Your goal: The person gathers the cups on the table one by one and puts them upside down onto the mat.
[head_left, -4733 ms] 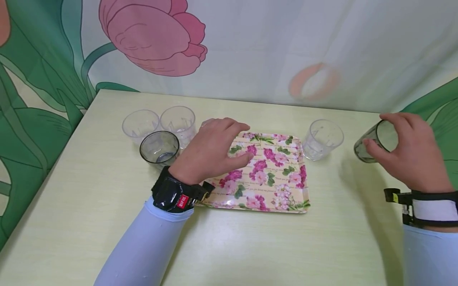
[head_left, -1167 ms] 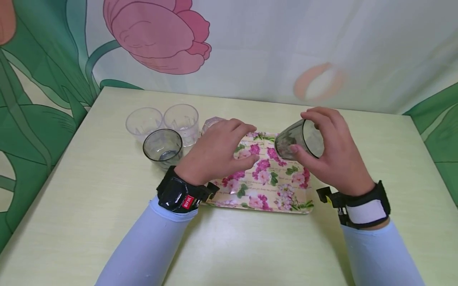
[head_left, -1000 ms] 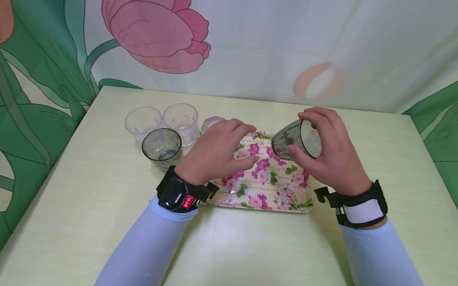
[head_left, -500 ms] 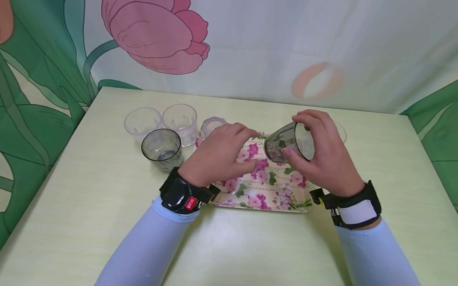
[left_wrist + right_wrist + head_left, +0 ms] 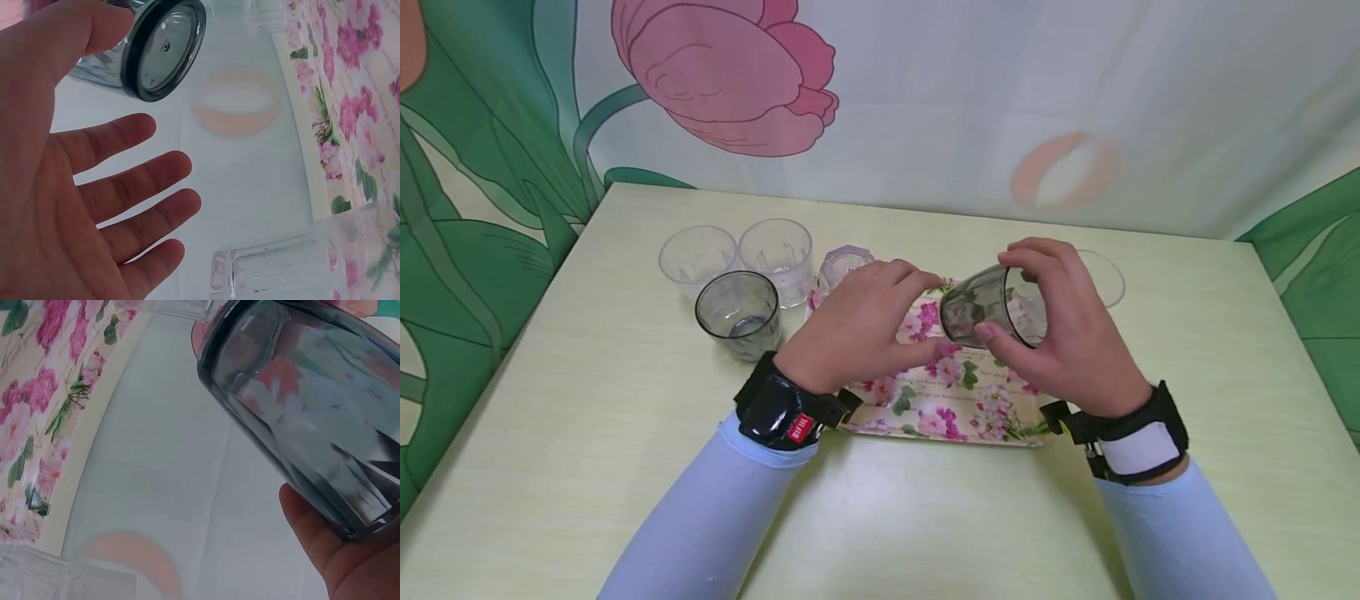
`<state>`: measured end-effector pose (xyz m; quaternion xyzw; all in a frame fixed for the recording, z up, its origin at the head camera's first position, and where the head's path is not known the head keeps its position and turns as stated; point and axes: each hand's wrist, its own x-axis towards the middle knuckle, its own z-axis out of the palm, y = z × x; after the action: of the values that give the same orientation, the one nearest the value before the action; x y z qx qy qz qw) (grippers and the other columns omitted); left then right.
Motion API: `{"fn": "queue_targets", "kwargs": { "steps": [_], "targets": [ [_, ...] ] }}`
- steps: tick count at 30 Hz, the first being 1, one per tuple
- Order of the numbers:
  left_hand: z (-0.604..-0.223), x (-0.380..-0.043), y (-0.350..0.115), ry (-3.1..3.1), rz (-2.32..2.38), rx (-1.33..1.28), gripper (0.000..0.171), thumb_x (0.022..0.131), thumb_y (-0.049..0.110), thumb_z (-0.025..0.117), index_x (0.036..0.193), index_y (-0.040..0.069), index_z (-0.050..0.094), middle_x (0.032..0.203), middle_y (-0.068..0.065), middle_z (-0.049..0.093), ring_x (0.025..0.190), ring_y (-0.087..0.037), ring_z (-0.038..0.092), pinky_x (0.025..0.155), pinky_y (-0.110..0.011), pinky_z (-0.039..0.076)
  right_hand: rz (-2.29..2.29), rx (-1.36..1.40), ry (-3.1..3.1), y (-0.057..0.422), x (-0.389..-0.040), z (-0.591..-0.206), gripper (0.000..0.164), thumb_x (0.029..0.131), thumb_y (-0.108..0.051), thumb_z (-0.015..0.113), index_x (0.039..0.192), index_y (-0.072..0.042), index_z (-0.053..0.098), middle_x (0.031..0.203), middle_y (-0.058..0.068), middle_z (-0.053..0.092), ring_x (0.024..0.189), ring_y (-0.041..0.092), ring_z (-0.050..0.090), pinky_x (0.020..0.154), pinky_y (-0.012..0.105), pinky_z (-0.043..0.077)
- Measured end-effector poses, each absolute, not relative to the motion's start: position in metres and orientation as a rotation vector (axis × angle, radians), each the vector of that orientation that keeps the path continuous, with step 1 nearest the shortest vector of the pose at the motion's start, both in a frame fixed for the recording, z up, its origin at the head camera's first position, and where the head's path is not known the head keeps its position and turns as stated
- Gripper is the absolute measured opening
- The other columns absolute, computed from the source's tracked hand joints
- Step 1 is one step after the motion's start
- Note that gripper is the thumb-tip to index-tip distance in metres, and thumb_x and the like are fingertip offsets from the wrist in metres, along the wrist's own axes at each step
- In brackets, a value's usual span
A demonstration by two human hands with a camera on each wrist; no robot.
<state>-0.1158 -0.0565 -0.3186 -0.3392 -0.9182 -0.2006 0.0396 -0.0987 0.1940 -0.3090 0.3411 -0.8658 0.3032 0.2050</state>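
Over the floral tray (image 5: 992,408), my right hand (image 5: 1067,337) grips a smoky grey tumbler (image 5: 973,310) by its rim end. The tumbler lies tilted on its side in the air, base toward my left hand (image 5: 861,321). Spread and bent loosely, the left fingers hold nothing above the tray's left half, close to that base. In the left wrist view the tumbler's round base (image 5: 165,50) faces the left palm. The right wrist view shows the tumbler's faceted side (image 5: 312,406) with a fingertip against it. An upside-down clear tumbler (image 5: 845,263) is at the tray's back left corner.
Left of the tray stand two clear tumblers (image 5: 696,254) and a second smoky tumbler (image 5: 741,321), all upright and close together. Behind my right hand another clear tumbler (image 5: 1108,279) shows only partly. A printed curtain (image 5: 925,108) hangs at the table's back edge.
My right hand has carried the smoky tumbler leftward from beyond the tray's right side to over the tray, still drifting left toward my left hand. The left hand has barely moved.
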Motion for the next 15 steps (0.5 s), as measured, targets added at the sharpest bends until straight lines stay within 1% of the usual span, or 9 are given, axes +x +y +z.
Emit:
{"fn": "queue_targets", "kwargs": {
  "steps": [3,11,15],
  "targets": [
    [-0.3184,-0.1152,-0.0552,-2.827,-0.628,-1.039,0.067,0.088,0.052,0.068,0.14,0.012,0.055,0.132,-0.006,0.06,0.122,-0.024,0.056,0.107,-0.04,0.044,0.866,0.965,-2.401,0.1921,-0.0978,-0.3096,0.074,0.093,-0.06,0.055,0.136,0.0,0.05,0.136,0.019,0.049,0.129,0.033,0.045,0.105,0.05,0.041],
    [-0.3206,-0.1162,-0.0521,-2.833,-0.61,-1.062,0.073,0.084,0.054,0.07,0.142,0.012,0.053,0.131,-0.004,0.061,0.121,-0.021,0.057,0.105,-0.041,0.044,0.882,1.019,-2.355,0.1893,-0.0996,-0.3125,0.073,0.094,-0.059,0.054,0.136,0.0,0.049,0.136,0.023,0.048,0.128,0.036,0.046,0.103,0.053,0.04],
    [-0.3217,-0.1164,-0.0518,-2.841,-0.607,-1.06,0.077,0.084,0.056,0.071,0.143,0.012,0.052,0.132,-0.004,0.06,0.121,-0.022,0.056,0.106,-0.041,0.044,0.899,1.027,-2.346,0.1895,-0.0993,-0.3131,0.073,0.095,-0.059,0.052,0.137,0.001,0.048,0.137,0.023,0.047,0.128,0.035,0.045,0.104,0.05,0.04]
  ]
}}
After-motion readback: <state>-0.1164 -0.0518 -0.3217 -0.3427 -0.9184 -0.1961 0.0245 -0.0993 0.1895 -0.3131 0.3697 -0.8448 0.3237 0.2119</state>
